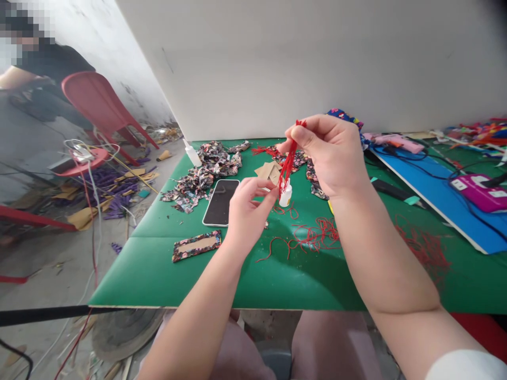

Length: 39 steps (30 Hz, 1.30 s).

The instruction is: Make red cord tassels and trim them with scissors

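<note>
A bundle of red strings (291, 157) hangs above the table, pinched near its top between the thumb and fingers of my right hand (330, 153). Lower down, my left hand (249, 211) has its thumb and index fingertips closed at the bundle's lower end. Behind the strings stands a small white bottle (285, 196), partly covered by them. Loose red string (317, 235) lies tangled on the green table (158, 282) below my hands. A black-screened phone (222, 202) and a flat strip edged in floral fabric (197, 246) lie left of my left hand.
Crumpled floral fabric (209, 169) lies beside another white bottle (191, 153) at the far left. To the right are a blue board (435, 200), a pink glue gun (396, 141), a magenta device (479, 191) and cables. A person (51, 63) sits by a red chair (95, 97).
</note>
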Each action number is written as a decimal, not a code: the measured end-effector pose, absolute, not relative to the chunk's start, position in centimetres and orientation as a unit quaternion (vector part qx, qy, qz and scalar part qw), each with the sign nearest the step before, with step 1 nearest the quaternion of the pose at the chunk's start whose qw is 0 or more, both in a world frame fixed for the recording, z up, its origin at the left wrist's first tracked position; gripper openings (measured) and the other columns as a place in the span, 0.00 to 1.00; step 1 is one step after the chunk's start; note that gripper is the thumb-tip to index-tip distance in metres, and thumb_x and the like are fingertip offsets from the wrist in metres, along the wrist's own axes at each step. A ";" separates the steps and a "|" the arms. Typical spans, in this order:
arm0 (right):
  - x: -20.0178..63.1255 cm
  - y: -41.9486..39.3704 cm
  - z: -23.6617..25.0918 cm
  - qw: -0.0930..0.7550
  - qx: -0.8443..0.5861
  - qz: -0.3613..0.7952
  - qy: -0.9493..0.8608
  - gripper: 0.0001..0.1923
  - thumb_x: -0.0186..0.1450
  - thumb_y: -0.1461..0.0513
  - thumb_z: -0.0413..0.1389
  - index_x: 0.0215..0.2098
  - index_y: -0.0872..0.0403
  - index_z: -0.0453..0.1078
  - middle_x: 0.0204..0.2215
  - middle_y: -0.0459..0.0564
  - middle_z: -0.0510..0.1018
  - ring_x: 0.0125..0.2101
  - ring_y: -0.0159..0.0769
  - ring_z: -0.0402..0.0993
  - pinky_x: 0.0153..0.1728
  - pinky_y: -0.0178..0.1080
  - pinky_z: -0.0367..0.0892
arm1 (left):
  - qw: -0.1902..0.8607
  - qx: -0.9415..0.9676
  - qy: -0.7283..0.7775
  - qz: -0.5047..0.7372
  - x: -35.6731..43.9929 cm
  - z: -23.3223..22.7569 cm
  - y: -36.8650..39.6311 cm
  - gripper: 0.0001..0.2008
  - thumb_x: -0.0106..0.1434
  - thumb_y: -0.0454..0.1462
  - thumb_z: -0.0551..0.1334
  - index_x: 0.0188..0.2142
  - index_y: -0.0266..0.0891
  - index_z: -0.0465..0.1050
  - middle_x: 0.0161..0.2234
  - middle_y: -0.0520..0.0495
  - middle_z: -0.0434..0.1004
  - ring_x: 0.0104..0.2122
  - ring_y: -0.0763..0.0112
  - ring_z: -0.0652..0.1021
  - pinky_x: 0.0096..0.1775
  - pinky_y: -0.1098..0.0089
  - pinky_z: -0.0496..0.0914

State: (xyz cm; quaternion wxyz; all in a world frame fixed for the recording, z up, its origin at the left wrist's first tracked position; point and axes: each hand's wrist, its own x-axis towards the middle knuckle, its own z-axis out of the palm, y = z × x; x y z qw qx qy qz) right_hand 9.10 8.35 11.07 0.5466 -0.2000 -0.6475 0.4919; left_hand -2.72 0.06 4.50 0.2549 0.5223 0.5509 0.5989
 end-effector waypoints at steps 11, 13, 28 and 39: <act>10.9 10.5 8.9 0.574 -0.244 0.554 -0.552 0.09 0.56 0.56 0.60 0.29 0.52 0.69 0.25 0.42 0.76 0.30 0.28 0.76 0.38 0.34 0.72 | 0.365 0.552 0.475 0.580 -4.2 6.8 -1.2 0.04 0.52 0.37 0.65 0.25 0.39 0.72 0.39 0.46 0.69 0.42 0.69 0.71 0.41 0.70 0.68; 11.9 10.7 8.0 0.558 -0.267 0.593 -0.515 0.08 0.56 0.56 0.60 0.29 0.52 0.69 0.25 0.42 0.77 0.29 0.27 0.76 0.38 0.34 0.72 | 0.401 0.527 0.447 0.601 -4.2 6.7 -1.3 0.04 0.51 0.36 0.65 0.23 0.39 0.71 0.40 0.47 0.69 0.44 0.68 0.71 0.43 0.70 0.67; 24.6 10.0 5.4 0.231 -0.615 0.321 -0.682 0.05 0.59 0.61 0.56 0.31 0.55 0.70 0.25 0.47 0.76 0.13 0.23 0.65 0.16 0.31 0.64 | 0.562 0.404 0.358 0.626 -2.8 5.9 -0.7 0.09 0.51 0.35 0.65 0.22 0.38 0.64 0.27 0.54 0.77 0.29 0.76 0.77 0.38 0.70 0.70; 21.8 9.9 2.0 0.010 -0.663 0.179 -0.727 0.04 0.52 0.69 0.58 0.20 0.58 0.72 0.25 0.54 0.77 0.34 0.41 0.75 0.35 0.35 0.63 | 0.531 0.449 0.438 0.570 -2.2 5.3 -0.4 0.09 0.49 0.37 0.67 0.22 0.37 0.67 0.32 0.49 0.77 0.35 0.73 0.74 0.41 0.70 0.65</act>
